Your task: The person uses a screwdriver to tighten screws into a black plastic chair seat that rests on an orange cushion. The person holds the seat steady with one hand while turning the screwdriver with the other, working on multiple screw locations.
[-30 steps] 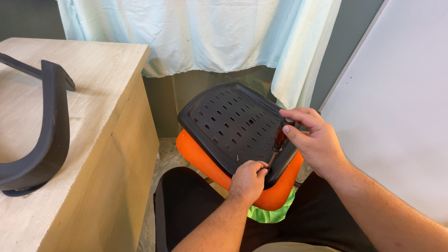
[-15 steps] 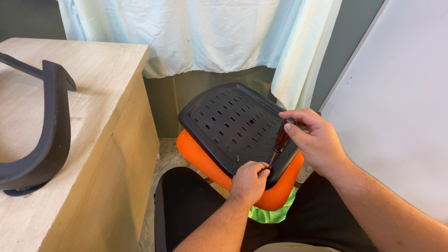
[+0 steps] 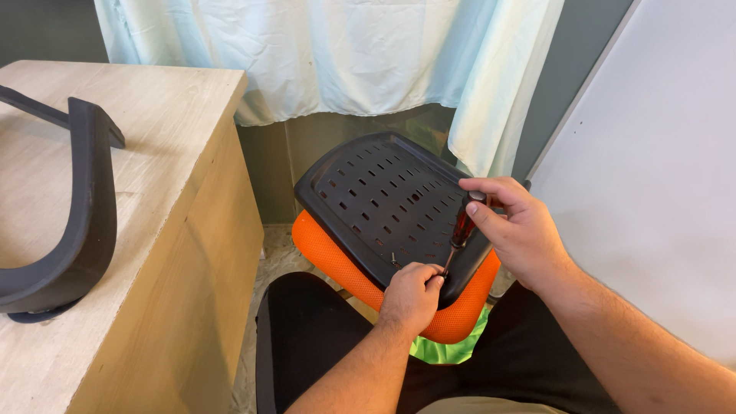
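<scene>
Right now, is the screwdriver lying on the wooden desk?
No, the screwdriver is held upright in the right hand, its tip on the black slotted seat panel, beside the left hand.

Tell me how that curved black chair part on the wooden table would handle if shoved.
The curved black part looks like rigid moulded plastic, so it would probably slide as one piece rather than flex. It lies flat on the wooden table, so tipping or rolling seems unlikely.

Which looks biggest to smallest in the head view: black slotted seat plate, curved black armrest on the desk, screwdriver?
1. black slotted seat plate
2. curved black armrest, close to it; nearer the camera, so unsure
3. screwdriver, clearly smallest
</scene>
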